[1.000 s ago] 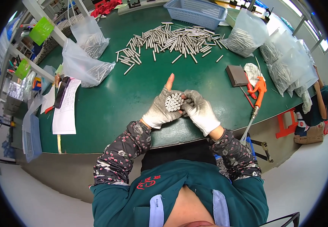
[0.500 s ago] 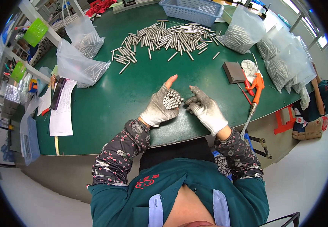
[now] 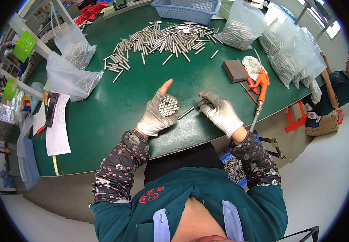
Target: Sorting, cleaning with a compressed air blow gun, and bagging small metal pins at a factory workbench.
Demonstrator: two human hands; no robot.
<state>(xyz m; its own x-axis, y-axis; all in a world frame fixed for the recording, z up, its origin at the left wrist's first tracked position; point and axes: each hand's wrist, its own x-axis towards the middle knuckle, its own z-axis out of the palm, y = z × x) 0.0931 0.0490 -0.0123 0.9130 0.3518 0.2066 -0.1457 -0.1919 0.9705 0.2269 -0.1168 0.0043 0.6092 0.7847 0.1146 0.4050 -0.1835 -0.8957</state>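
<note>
Holding a bundle of pins (image 3: 169, 108), ends up, in the left hand (image 3: 152, 118), with plenty unbundled.
One handful is gathered; a big heap (image 3: 170, 39) lies loose across the counter (image 3: 102, 133), and filled bags (image 3: 236, 33) flank it. The left hand wraps the bundle, thumb raised; the right hand (image 3: 221, 113) is apart, fingers half-bent, pinching nothing visible. A single pin (image 3: 186, 113) lies between the hands.

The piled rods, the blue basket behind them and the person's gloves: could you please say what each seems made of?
Piled rods: likely metal, smooth and silvery, judging by bright highlights. Blue basket: probably matte plastic, given its even colour and perforated walls. Gloves: apparently soft fabric, creased, white at the cuffs and greyed toward the fingers; coating unclear.
</note>
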